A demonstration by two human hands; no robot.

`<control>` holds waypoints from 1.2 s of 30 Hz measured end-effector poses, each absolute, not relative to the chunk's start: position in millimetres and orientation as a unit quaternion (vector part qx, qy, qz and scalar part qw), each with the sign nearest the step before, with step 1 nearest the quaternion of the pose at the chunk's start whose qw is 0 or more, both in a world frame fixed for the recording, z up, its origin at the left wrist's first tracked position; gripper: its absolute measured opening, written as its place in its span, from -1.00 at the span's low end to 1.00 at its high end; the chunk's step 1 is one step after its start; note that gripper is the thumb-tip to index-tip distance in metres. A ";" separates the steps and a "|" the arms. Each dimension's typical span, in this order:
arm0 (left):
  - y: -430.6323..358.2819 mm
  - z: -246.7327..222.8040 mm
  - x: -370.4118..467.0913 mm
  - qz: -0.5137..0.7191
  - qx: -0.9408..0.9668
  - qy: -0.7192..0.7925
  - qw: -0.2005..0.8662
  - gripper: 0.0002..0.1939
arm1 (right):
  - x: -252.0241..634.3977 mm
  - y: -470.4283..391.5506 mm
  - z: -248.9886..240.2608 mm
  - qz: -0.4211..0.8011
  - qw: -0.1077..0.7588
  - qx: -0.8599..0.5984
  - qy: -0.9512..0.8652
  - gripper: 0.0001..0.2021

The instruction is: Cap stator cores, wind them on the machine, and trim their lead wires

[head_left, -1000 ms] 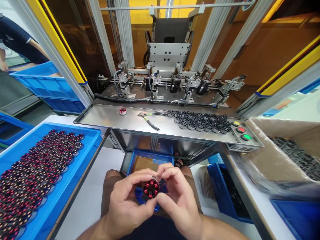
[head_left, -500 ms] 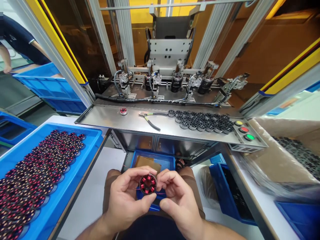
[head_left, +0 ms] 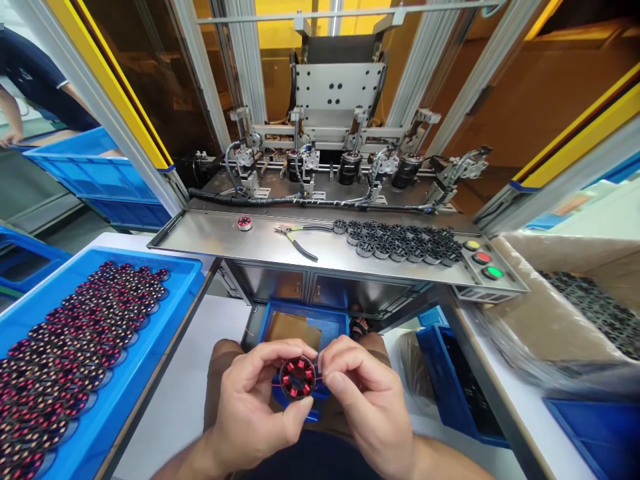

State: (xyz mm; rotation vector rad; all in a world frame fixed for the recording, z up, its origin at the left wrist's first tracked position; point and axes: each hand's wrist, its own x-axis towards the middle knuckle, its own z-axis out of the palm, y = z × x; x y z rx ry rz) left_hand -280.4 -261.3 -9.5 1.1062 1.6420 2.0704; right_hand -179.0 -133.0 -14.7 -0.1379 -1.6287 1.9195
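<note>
My left hand (head_left: 257, 393) grips a motor stator (head_left: 299, 378) by its rim between thumb and fingers. The stator is a dark ring with red wire-wound poles, its open face towards me. My right hand (head_left: 367, 393) is closed in a pinch at the stator's right side, on a thin red wire (head_left: 320, 379) that runs out from the ring. The fingertips hide the wire's end. Both hands are above my lap. A similar red-wound stator (head_left: 245, 224) sits on the metal shelf (head_left: 210, 233), left of a pair of cutting pliers (head_left: 299, 241).
Several black-topped stator cores (head_left: 400, 241) crowd the shelf's right side, beside coloured push buttons (head_left: 483, 257). A blue tray (head_left: 185, 267) of wound stators stands left; a lined carton (head_left: 540, 333) stands right. Machine fixtures (head_left: 350, 168) line the back. A co-worker (head_left: 37, 73) is at far left.
My right thumb has moved up and closed against the fingers at the stator's right side, pinching the wire. The left hand keeps its hold on the stator. The view has shifted slightly.
</note>
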 end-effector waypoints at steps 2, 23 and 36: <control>-260.7 -7.3 -279.5 0.715 0.383 0.568 0.137 -0.45 | -176.2 -131.0 -12.5 0.692 0.326 -0.043 -0.642 -0.87; -258.4 -2.4 -275.2 0.713 0.378 0.580 0.107 -0.43 | -173.0 -128.2 -3.6 0.530 0.433 0.094 -0.723 -0.79; -255.4 8.8 -277.0 0.757 0.275 0.448 0.388 -0.61 | -192.5 -91.2 16.3 0.501 0.373 0.214 -0.751 -0.73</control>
